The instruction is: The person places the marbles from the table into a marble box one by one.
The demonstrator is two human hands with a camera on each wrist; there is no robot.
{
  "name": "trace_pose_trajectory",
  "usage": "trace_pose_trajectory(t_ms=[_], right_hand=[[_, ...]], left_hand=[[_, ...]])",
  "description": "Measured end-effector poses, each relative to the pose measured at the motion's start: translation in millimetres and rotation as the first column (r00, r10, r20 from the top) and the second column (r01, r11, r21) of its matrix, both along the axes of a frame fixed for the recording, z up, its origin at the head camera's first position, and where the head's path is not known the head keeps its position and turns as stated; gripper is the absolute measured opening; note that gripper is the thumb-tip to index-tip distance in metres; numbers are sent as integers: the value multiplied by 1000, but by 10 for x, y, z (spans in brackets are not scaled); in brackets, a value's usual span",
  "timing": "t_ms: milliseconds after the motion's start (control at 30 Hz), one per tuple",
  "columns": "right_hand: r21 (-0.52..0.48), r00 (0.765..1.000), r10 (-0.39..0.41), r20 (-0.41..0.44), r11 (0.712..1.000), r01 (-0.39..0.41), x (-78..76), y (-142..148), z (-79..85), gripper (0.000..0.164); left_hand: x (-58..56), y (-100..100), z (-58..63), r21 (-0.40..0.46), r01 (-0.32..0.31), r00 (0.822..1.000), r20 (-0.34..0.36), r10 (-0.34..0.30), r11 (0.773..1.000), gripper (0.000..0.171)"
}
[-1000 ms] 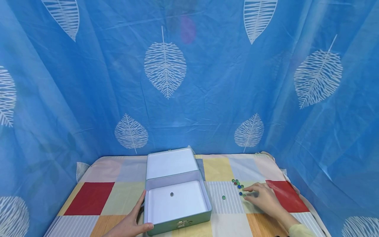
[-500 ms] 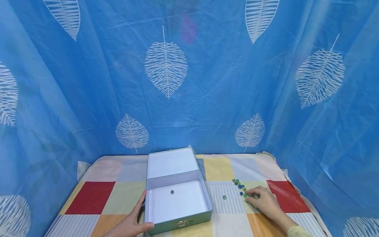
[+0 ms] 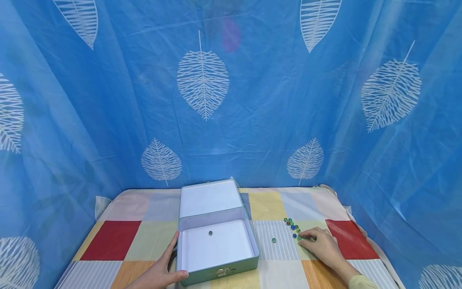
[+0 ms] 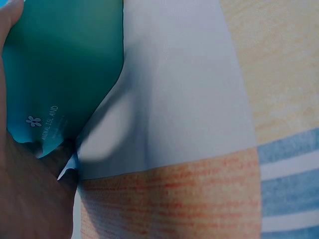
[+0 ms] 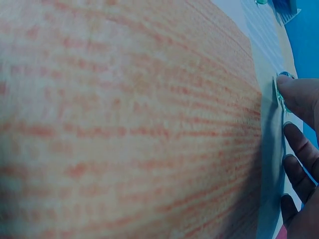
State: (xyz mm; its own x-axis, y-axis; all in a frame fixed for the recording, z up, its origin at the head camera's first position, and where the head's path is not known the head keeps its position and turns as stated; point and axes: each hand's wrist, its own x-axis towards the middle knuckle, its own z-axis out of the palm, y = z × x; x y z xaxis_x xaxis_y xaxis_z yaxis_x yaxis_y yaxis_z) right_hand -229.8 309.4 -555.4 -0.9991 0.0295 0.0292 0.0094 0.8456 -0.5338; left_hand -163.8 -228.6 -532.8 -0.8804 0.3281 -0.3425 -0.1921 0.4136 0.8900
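A green tin box (image 3: 221, 273) with a white inside stands with its lid (image 3: 211, 197) folded back. My left hand (image 3: 160, 271) grips its left side, thumb at the front corner; in the left wrist view, fingers (image 4: 62, 154) curl at the printed side's lower edge. One dark marble (image 3: 210, 233) lies inside. Right of the box, my right hand (image 3: 321, 245) pinches a green marble (image 3: 299, 238) between thumb and fingertips, down at the cloth. A blue marble (image 3: 294, 236) sits beside it. In the right wrist view the thumb (image 5: 299, 94) partly covers the glassy green marbles.
Several green, blue and red marbles (image 3: 290, 222) cluster just beyond the right hand. A lone green marble (image 3: 274, 240) lies between box and hand. Patchwork cloth (image 3: 281, 273) covers the table; a blue leaf-print curtain (image 3: 252, 100) closes the back and sides.
My right thumb and fingers have closed in on the green marble. The dark marble in the box has rolled slightly toward the back. My left hand keeps its grip on the box.
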Motion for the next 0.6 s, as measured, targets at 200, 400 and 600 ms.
trace_pose_trajectory(t_ms=[200, 400, 600], right_hand=[[15, 1000, 2, 3, 1000, -2, -1, -3, -7, 25], [22, 1000, 0, 11, 1000, -1, 3, -12, 0, 26], [20, 1000, 0, 14, 1000, 0, 13, -14, -5, 26]], left_hand=[[0, -4, -5, 11, 3, 1000, -4, -3, 1000, 109], [-3, -5, -2, 18, 0, 1000, 2, 0, 1000, 108], [-4, -8, -8, 26, 1, 1000, 4, -1, 1000, 108]])
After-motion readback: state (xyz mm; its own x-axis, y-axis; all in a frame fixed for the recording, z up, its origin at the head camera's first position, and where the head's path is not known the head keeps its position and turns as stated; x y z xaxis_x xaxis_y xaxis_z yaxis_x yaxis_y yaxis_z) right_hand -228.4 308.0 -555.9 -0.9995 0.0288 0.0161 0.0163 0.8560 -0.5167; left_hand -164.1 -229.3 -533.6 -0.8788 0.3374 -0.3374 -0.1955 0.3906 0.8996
